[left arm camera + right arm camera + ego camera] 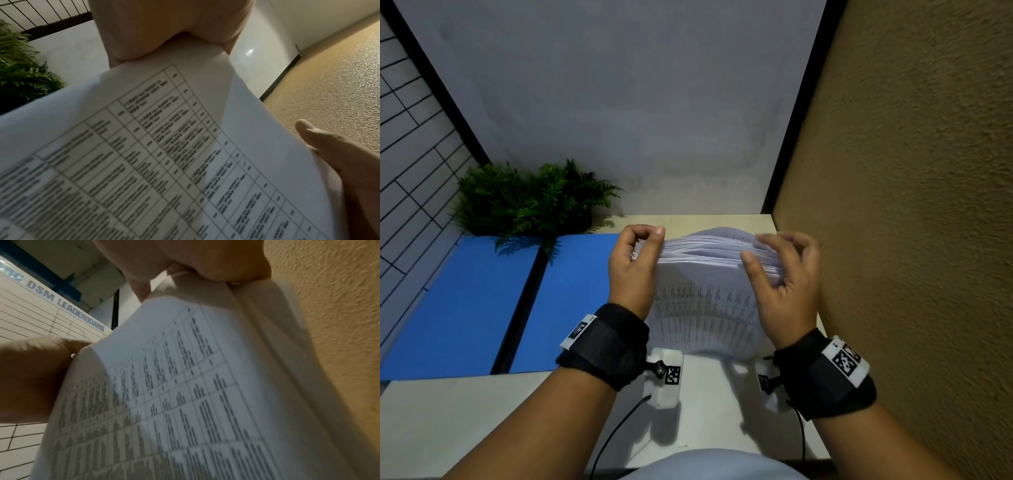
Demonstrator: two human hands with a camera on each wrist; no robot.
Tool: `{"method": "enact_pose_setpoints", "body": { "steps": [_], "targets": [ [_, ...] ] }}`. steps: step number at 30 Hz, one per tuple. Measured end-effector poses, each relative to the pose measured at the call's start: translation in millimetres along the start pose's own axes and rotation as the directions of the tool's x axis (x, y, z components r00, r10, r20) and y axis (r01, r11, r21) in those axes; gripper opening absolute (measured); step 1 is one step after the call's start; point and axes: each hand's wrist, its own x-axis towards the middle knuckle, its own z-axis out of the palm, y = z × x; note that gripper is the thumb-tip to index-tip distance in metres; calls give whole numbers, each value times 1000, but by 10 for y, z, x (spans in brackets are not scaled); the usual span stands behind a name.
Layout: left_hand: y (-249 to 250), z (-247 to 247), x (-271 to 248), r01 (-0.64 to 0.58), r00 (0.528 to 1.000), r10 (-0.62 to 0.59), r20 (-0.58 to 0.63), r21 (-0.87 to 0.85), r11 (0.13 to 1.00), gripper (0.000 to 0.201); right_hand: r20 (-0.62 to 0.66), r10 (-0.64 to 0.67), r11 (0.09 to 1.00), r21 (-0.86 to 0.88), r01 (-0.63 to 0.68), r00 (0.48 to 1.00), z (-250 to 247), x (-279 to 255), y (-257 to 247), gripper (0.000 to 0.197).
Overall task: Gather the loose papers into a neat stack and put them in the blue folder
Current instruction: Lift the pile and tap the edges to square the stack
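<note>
A thick stack of printed papers (705, 308) stands on its lower edge on the pale table (702, 404), the front sheet showing a table of text. My left hand (645, 241) grips its upper left corner, fingers curled over the top edge. On the other side, my right hand (768, 255) holds the upper right edge, thumb on the front sheet and fingers behind. The sheets fan apart along the top. The blue folder (465, 301) lies open and flat to the left. Both wrist views are filled by the papers (144, 162) (185, 386).
A green potted plant (527, 198) sits behind the folder at the back left. A rough tan wall (911, 240) runs close along the table's right edge, and a grey wall closes the back. Cables trail from the wrist straps toward the front edge.
</note>
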Motion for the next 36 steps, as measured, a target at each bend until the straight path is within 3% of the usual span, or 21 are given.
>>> {"method": "enact_pose_setpoints", "body": {
  "steps": [4, 7, 10, 12, 14, 16, 18, 21, 25, 31, 36],
  "targets": [
    [-15, 1, 8, 25, 1000, -25, 4, -18, 1000, 16, -126, 141, 973, 199, -114, 982, 7, -45, 82, 80],
    [6, -21, -10, 22, 997, -18, 80, -51, 998, 46, -27, 380, 828, 454, -328, 924, 4, -30, 154, 97],
    [-56, -76, -41, 34, 987, -20, 158, -84, 996, 80, 88, 355, 769, 539, -344, 931, 11, -61, 213, 86],
    [-121, -113, -37, 75, 979, -53, 196, -105, 992, 85, 134, 295, 771, 551, -319, 946, 27, -103, 238, 80],
    [-189, -139, -26, 109, 971, -84, 224, -103, 989, 83, 210, 367, 721, 551, -420, 906, 38, -115, 269, 82],
    [-250, -146, -20, 167, 956, -140, 257, -86, 982, 87, 345, 433, 663, 505, -553, 833, 42, -98, 313, 82],
    [-311, -137, -18, 219, 939, -198, 282, -48, 974, 86, 435, 397, 711, 410, -571, 808, 46, -72, 313, 64],
    [-329, -85, -4, 250, 942, -233, 243, -42, 967, 74, 363, 400, 729, 430, -533, 841, 40, -3, 261, 41],
    [-244, -17, 30, 221, 959, -198, 204, -98, 970, 70, 272, 409, 716, 496, -491, 871, 23, 109, 263, 44],
    [-353, -50, 0, 243, 946, -218, 240, -81, 967, 66, 71, 509, 705, 538, -463, 858, 14, -66, 300, 50],
    [-393, -64, -73, 278, 925, -242, 293, -85, 957, 75, -88, 351, 859, 428, -283, 932, 77, -263, 278, 14]
  ]
}}
